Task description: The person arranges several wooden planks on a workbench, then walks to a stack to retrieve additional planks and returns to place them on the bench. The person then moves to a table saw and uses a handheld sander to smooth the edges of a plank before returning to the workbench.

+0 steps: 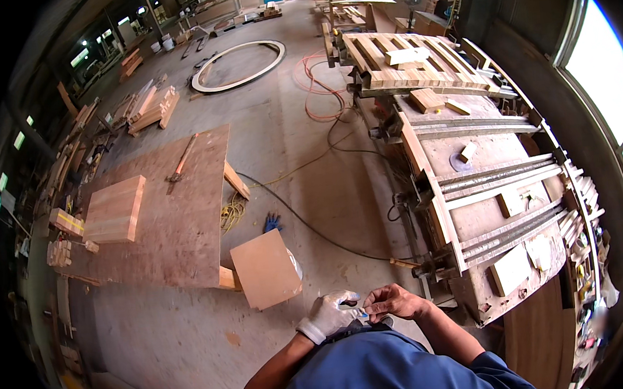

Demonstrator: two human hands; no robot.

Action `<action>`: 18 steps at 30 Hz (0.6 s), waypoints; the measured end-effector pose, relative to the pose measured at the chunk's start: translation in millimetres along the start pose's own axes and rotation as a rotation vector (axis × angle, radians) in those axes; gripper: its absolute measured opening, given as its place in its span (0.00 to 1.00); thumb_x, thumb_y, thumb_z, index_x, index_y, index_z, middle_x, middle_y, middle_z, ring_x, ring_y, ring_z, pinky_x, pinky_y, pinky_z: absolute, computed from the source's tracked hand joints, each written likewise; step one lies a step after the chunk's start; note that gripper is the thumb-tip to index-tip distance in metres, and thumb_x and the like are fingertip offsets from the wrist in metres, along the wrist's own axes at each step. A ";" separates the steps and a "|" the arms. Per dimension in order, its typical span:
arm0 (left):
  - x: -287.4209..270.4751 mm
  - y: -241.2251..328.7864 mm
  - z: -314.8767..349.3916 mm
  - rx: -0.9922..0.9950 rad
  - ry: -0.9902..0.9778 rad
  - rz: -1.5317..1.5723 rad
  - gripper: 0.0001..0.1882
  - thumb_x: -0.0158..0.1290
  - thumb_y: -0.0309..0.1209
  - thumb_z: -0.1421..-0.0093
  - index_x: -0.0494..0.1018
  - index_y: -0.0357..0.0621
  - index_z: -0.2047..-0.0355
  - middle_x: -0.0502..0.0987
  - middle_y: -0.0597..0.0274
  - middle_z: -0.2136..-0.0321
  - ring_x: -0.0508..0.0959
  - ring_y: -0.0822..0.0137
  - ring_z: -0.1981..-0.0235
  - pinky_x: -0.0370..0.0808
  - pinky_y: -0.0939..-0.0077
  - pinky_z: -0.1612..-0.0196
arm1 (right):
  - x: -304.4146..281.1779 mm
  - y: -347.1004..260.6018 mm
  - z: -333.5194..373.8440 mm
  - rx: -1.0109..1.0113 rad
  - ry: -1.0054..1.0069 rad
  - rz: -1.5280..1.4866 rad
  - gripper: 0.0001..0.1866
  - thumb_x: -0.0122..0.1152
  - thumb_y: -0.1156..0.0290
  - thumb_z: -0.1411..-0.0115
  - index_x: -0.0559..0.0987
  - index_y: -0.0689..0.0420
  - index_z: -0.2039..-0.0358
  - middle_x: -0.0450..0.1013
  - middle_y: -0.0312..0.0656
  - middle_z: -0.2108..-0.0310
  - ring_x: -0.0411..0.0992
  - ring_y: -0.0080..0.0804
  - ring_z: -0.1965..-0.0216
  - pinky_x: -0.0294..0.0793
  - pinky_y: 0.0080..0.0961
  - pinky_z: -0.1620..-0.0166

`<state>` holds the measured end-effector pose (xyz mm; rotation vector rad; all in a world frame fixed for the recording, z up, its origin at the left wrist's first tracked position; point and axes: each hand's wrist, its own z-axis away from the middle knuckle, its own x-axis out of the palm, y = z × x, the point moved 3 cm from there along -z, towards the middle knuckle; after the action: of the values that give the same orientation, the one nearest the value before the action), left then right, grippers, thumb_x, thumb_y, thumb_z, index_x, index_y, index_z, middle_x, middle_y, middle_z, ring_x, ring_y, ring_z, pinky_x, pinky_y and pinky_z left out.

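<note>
My left hand (327, 315) wears a whitish work glove with blue at the fingertips. It is held in front of my waist, the fingers curled toward the thumb. My bare right hand (396, 302) meets it from the right, thumb and fingers pinched together at the gloved fingertips. A small bluish bit shows where the hands meet; I cannot make out whether it is glove fabric or a separate thing. Beyond my left hand, a square tan board (265, 270) lies on a round white thing, mostly hidden. On the floor past it is a blue glove (272, 222).
A plywood-topped table (179, 238) at left bears a thick wooden block (115, 210) and a hammer (183, 158). At right stands a long clamping bench (470, 220) with metal bars and a slatted wood panel (417, 59). Hoses (314, 238) cross the floor near a large ring (238, 65).
</note>
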<state>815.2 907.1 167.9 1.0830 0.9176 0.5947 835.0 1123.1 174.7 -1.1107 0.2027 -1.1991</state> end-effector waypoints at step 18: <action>87.1 98.5 -38.2 0.413 -0.271 -0.199 0.08 0.67 0.31 0.46 0.82 0.42 0.69 0.83 0.56 0.70 0.83 0.55 0.68 0.78 0.63 0.63 | -60.4 34.0 94.0 -0.107 -0.023 0.001 0.08 0.69 0.69 0.37 0.82 0.61 0.64 0.76 0.31 0.72 0.74 0.19 0.69 0.74 0.20 0.62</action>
<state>828.9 1031.5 223.4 1.3812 0.9155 0.0862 892.9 1224.5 170.6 -1.2167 0.2523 -1.1855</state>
